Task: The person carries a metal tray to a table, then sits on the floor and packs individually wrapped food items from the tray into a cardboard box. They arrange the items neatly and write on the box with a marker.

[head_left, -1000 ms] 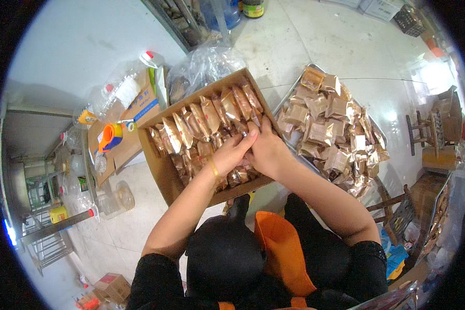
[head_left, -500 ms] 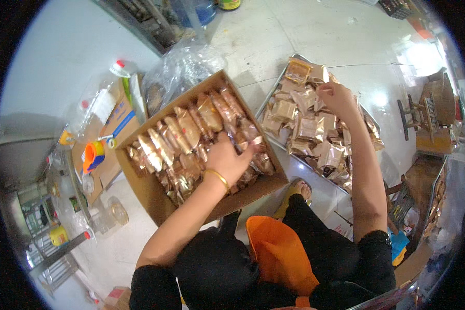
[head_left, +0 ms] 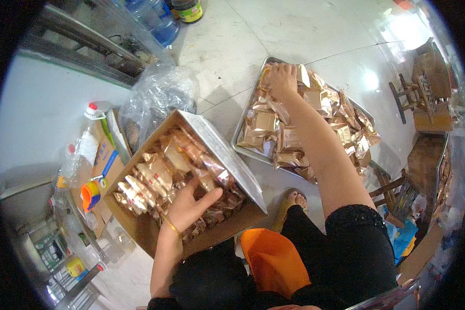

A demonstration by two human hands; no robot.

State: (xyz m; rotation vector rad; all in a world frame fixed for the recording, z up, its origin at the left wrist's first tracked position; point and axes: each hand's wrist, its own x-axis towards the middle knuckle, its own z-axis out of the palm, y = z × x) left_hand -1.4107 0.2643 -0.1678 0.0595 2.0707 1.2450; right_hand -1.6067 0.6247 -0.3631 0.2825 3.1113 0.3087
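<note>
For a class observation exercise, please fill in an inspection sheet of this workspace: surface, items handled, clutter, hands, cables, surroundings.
Surface: pale floor, with seams and dark marks.
Items handled: upright packets in rows inside a cardboard box; gold packets heaped on a metal tray.
Clutter: clear plastic bag beyond the box; red-capped bottle and orange-and-blue item to its left.
Hands: left hand on packets in the box, thumb spread; right hand on packets at the tray's far-left corner, fingertips hidden.
Cables: nothing seen.
Surroundings: blue-tinted jug upper left; wooden furniture at right.
</note>
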